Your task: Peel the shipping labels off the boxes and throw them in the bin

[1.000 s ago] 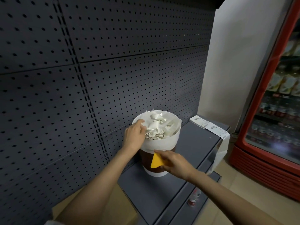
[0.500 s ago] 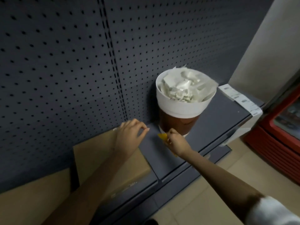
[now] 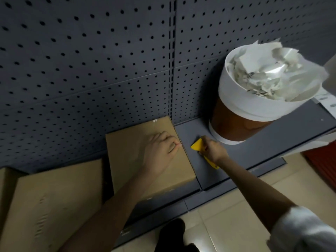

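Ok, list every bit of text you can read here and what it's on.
None can be read.
Scraps in the bin: dark print, too blurred.
Label strip at the right edge: marks, too small.
Box front edge: pale marks, unreadable.

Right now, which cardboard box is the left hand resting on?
The box nearest the bin, on the grey shelf; the left hand lies on it. The bigger box farther left is untouched.

The left hand (image 3: 160, 151) has left the bin (image 3: 254, 106) (heaped with labels) and now rests on the near cardboard box (image 3: 127, 160).
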